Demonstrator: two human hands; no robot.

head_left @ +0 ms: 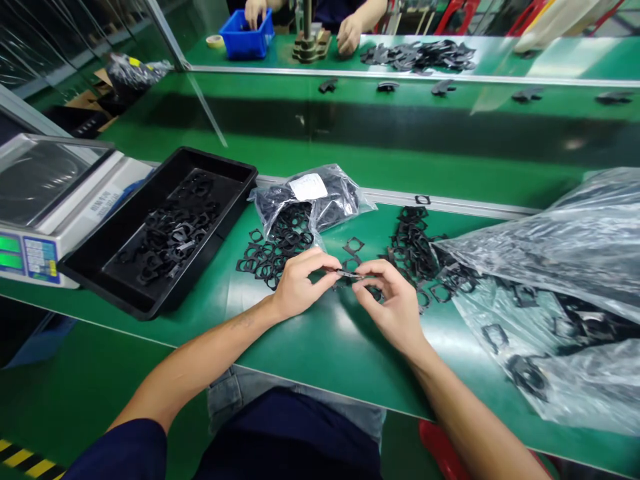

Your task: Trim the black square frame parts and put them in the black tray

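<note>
Green table (320, 353) runs across a workshop, brightly lit, with a long green strip and a second workplace beyond it. Above its near half, a thin black piece (346, 273) is held nearly edge-on between both hands. The left hand (304, 283) pinches one end between thumb and fingertips. The right hand (393, 303) is half curled, its fingertips at the other end; whether it grips or merely touches, I cannot tell.

Just beyond the fingers, a flat black square frame (353, 245) with a round opening lies on the table. Similar pieces spread in a left pile (270, 259) beside the left hand, and a right pile (413, 243) rises beyond the right hand. Behind the left pile lies a clear bag (345, 197) of dark parts with a white label (309, 187). Farther left, a black tray (107, 283) holds more black pieces, next to a digital scale (55, 230). At right, large plastic sheeting (560, 247) lies partly over further pieces.

Across the strip, a co-worker has one hand (256, 12) in a blue bin (247, 41), the other (349, 33) near a heap of black parts (420, 57).
</note>
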